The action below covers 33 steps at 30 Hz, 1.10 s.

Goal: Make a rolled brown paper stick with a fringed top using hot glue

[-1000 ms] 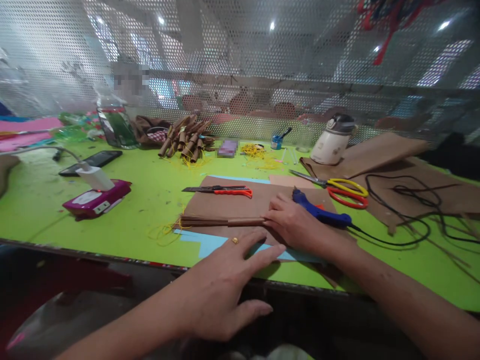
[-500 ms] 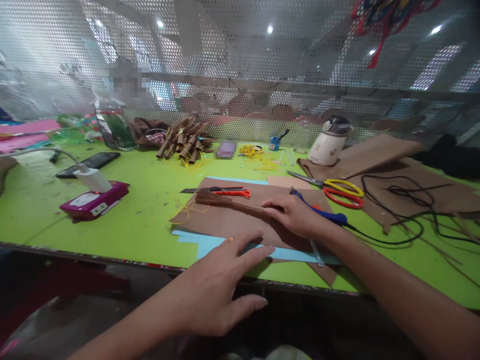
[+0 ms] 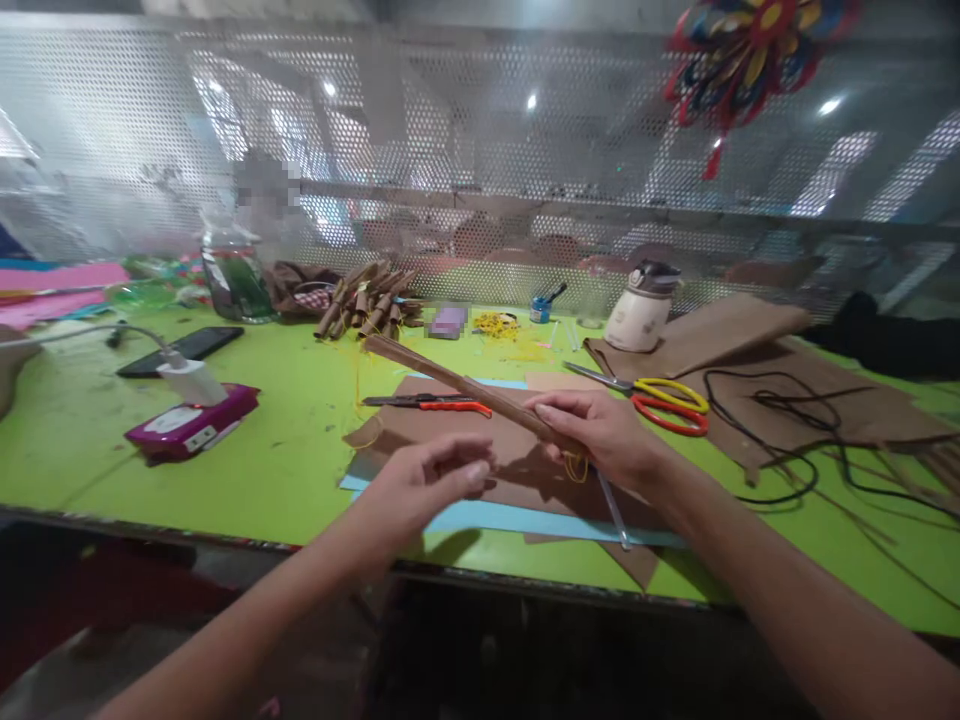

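Note:
My right hand (image 3: pixel 600 435) is closed around the lower end of a long, narrow roll of brown paper (image 3: pixel 457 378), which tilts up to the left above the table. Yellow thread (image 3: pixel 576 468) dangles in loops below that hand. My left hand (image 3: pixel 412 490) is held in the air left of the roll, fingers slightly bent, thumb apart, holding nothing. Beneath both hands lies a brown paper sheet (image 3: pixel 405 425) over light blue paper (image 3: pixel 480 517). A utility knife with an orange handle (image 3: pixel 454 404) rests on the sheet. A clear stick (image 3: pixel 615 512) lies by my right wrist.
To the right are scissors (image 3: pixel 667 400), a black cable (image 3: pixel 795 480) and brown paper (image 3: pixel 847 400). Behind stand a white flask (image 3: pixel 641 312), a blue jar (image 3: pixel 538 309) and several bundled paper rolls (image 3: pixel 367 300). A purple power socket (image 3: pixel 195 425) and a phone (image 3: pixel 180 352) are left.
My right hand has raised the paper roll off the sheet, and its far end now points up to the left. My left hand has pulled back left, its fingers more bent.

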Each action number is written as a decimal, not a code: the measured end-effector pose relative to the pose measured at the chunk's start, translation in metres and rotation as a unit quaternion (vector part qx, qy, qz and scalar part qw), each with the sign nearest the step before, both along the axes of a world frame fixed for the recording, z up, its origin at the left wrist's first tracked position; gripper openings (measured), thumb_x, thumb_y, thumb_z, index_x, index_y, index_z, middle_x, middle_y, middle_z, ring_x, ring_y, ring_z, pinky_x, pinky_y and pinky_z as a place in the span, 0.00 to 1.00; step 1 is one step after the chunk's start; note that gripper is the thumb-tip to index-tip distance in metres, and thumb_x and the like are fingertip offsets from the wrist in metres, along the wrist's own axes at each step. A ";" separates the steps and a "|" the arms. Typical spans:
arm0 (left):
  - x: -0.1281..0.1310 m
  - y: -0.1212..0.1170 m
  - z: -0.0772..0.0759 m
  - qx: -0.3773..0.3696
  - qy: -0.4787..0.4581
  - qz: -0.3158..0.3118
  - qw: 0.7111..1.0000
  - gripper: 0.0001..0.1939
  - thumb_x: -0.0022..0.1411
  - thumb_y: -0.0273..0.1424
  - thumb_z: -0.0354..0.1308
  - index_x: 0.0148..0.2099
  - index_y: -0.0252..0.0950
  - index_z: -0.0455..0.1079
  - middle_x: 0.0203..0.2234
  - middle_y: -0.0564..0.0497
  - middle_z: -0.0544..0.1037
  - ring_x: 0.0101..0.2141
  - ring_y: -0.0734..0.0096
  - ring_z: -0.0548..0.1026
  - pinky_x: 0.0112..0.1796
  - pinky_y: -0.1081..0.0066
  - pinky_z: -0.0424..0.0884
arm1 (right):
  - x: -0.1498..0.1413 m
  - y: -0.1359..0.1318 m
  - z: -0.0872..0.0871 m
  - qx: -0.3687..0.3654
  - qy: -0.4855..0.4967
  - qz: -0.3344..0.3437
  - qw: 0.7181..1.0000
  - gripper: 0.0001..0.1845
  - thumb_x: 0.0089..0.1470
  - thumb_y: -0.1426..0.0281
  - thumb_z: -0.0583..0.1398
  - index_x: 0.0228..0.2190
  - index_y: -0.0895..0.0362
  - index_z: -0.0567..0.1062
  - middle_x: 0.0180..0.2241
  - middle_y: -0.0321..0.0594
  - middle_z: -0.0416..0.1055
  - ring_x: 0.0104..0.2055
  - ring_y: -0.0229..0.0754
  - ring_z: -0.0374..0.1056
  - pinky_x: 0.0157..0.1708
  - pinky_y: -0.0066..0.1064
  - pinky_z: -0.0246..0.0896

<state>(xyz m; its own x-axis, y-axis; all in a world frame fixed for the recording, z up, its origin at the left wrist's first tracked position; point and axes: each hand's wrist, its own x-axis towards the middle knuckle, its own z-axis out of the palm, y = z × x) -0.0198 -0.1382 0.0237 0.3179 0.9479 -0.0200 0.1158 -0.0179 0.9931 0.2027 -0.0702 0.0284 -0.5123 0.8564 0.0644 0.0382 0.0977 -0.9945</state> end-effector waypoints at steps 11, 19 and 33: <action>0.026 0.048 0.023 -0.006 -0.230 0.051 0.972 0.14 0.55 0.32 0.65 0.44 0.36 0.77 0.38 0.47 0.78 0.40 0.70 0.71 0.42 0.70 0.65 | 0.000 -0.006 0.005 0.052 0.093 -0.038 0.994 0.15 0.53 0.60 0.62 0.35 0.59 0.77 0.25 0.34 0.66 0.23 0.32 0.61 0.24 0.26 0.57; 0.028 0.075 0.037 0.045 -0.201 -0.021 0.978 0.14 0.53 0.30 0.66 0.44 0.37 0.77 0.38 0.49 0.78 0.38 0.70 0.73 0.38 0.72 0.68 | 0.002 -0.001 0.006 -0.067 0.224 0.002 0.972 0.11 0.54 0.63 0.62 0.31 0.60 0.73 0.22 0.32 0.64 0.20 0.30 0.59 0.22 0.24 0.54; 0.038 0.089 0.020 0.008 -0.234 -0.056 0.971 0.09 0.54 0.31 0.65 0.37 0.31 0.77 0.35 0.45 0.80 0.38 0.66 0.76 0.45 0.65 0.68 | -0.007 -0.006 0.002 0.233 -0.076 -0.073 0.967 0.17 0.61 0.62 0.52 0.45 0.59 0.71 0.26 0.35 0.68 0.24 0.35 0.62 0.26 0.27 0.59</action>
<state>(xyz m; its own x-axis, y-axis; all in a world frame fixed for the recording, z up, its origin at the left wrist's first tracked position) 0.0183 -0.0489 0.0435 0.3904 0.9054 0.1667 -0.3512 -0.0209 0.9361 0.1953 -0.0763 0.0307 -0.4226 0.8165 0.3933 0.2284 0.5159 -0.8256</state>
